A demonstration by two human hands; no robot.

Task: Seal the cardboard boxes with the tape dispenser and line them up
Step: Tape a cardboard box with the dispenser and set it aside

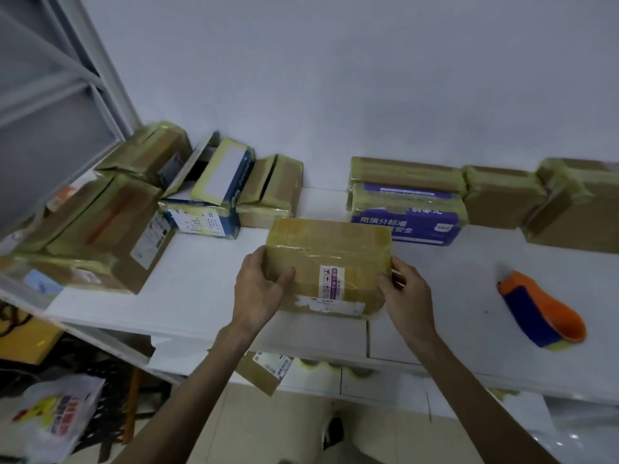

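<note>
Both forearms are reaching up from the bottom of the frame. The left hand (259, 289) is gripping the left end of a taped box (330, 259), its thumb lying on top, and the right hand (407, 293) is gripping the right end. The box is sitting mid-frame on the white counter (207, 279). An orange and blue dispenser (539, 309) is lying at the right, well apart. More boxes (502, 195) are standing along the wall at the top.

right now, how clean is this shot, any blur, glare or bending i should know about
Head view: dim, bluish, even light, only soft shadows; the wide lens bows the metal frame and the edge of the table; the boxes at far left smear soft; faint sheen on tape over the held box, its label print unreadable; the tape dispenser looks fairly crisp.
</note>
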